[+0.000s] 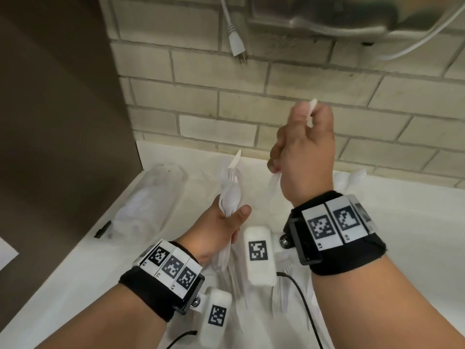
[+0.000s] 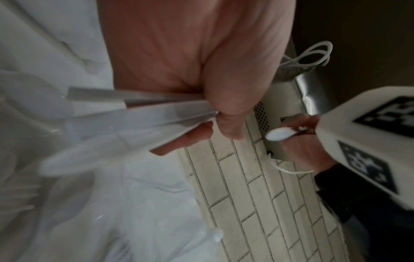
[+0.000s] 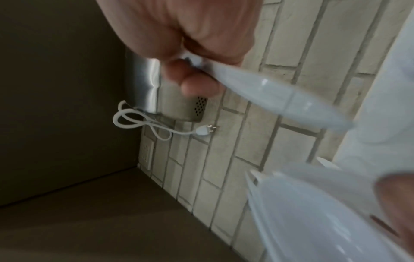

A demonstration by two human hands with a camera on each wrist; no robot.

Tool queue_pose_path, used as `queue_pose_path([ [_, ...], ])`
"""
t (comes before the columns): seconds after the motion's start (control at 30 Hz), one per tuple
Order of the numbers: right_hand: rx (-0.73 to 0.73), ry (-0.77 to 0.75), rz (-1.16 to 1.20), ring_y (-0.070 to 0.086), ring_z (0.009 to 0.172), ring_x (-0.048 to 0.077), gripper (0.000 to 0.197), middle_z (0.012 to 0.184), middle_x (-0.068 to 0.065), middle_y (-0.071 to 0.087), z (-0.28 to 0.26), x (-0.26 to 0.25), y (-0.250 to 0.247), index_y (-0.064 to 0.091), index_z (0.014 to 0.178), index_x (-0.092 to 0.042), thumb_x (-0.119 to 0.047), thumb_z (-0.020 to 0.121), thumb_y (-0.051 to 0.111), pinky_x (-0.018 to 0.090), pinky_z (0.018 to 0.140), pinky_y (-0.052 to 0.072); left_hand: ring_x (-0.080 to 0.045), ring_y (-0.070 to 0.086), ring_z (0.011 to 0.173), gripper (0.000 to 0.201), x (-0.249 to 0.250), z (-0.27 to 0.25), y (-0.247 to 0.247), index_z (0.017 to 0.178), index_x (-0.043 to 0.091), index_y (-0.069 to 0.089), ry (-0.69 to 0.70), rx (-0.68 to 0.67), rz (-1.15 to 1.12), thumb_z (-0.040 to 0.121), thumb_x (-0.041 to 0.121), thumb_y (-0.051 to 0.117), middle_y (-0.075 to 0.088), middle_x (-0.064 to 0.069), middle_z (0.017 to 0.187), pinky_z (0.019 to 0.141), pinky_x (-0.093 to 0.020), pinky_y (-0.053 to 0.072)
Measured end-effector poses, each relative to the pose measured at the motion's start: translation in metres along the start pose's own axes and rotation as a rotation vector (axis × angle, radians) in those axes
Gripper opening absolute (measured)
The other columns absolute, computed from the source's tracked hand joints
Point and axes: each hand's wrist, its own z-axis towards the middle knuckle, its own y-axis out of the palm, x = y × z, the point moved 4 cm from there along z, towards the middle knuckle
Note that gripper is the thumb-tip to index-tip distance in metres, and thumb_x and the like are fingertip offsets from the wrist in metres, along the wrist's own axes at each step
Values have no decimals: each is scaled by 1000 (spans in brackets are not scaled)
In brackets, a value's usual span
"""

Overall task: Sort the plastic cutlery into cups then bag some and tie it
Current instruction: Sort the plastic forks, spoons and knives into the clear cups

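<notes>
My left hand [image 1: 232, 207] grips a bundle of clear plastic cutlery [image 1: 230, 190] by the handles, low over the white counter [image 1: 415, 235], with spoon and fork heads pointing up and away. The left wrist view shows the handles [image 2: 156, 113] fanning out from the curled fingers. My right hand [image 1: 310, 119] is raised higher in front of the brick wall. It pinches one clear piece [image 1: 313, 107], which pokes out above the fingers and below the palm. That piece [image 3: 268, 92] is blurred in the right wrist view, so I cannot tell its type. Loose forks [image 1: 284, 285] lie under my wrists.
A clear plastic sleeve [image 1: 151, 197] lies on the counter at the left, beside a black marker [image 1: 102, 229]. A brown panel [image 1: 50, 122] closes off the left side. A metal wall unit [image 1: 352, 18] and a dangling white plug [image 1: 236, 44] hang above. More clear plastic [image 1: 357, 177] sits by the wall.
</notes>
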Motion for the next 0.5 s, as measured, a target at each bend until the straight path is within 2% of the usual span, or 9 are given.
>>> queue_pose_path([
  [0.03, -70, 28, -87, 45, 43, 11, 21, 54, -8, 47, 3, 4, 2, 51, 87, -15, -33, 96, 52, 24, 44, 38, -21, 55, 73, 63, -1, 1, -1, 112, 15, 51, 0, 7, -5, 71, 62, 62, 58, -10, 76, 81, -49, 51],
  [0.1, -250, 131, -345, 49, 48, 1, 17, 58, -13, 57, 3, 22, 7, 65, 81, -10, -26, 87, 68, 21, 50, 39, -14, 51, 63, 52, 1, 3, -4, 103, 11, 49, 14, 44, -12, 81, 57, 59, 53, -2, 65, 69, -33, 47],
  [0.17, -364, 205, -486, 52, 51, 0, 10, 59, -15, 60, -4, 42, 9, 72, 80, -12, -21, 83, 71, 19, 53, 38, -10, 46, 55, 36, 4, 5, -5, 103, 10, 50, 20, 74, -29, 91, 43, 54, 48, 1, 62, 59, -20, 43],
  [0.2, -381, 227, -501, 52, 52, 1, 8, 59, -16, 60, -7, 48, 9, 74, 80, -13, -20, 82, 71, 19, 53, 38, -10, 45, 55, 30, 6, 6, -4, 103, 10, 51, 20, 77, -51, 93, 38, 53, 48, 0, 64, 56, -18, 43],
  [0.3, -388, 262, -504, 54, 57, 4, 9, 66, -13, 63, -9, 55, 12, 75, 82, -15, -22, 85, 69, 21, 56, 40, -13, 44, 63, 25, 7, 8, -5, 100, 11, 56, 7, 56, -158, 93, 35, 56, 46, -1, 70, 61, -27, 43],
  [0.37, -373, 276, -512, 52, 53, 4, 11, 61, -13, 61, -7, 56, 12, 74, 79, -14, -22, 84, 67, 22, 54, 40, -15, 45, 67, 29, 7, 8, -8, 98, 14, 59, 10, 43, -165, 87, 41, 59, 47, -1, 73, 65, -31, 42],
  [0.43, -364, 279, -538, 47, 48, 7, 15, 55, -9, 55, -5, 56, 12, 71, 76, -6, -21, 79, 70, 23, 51, 38, -16, 46, 68, 31, 5, 9, -12, 93, 18, 62, 9, 40, -135, 83, 46, 57, 50, -1, 74, 69, -32, 42],
  [0.5, -370, 281, -574, 44, 43, 6, 22, 50, -7, 50, -6, 58, 14, 69, 76, 0, -22, 77, 72, 22, 49, 36, -16, 46, 67, 28, 7, 9, -13, 92, 14, 59, 34, 19, -110, 90, 41, 56, 49, -3, 72, 69, -30, 43],
])
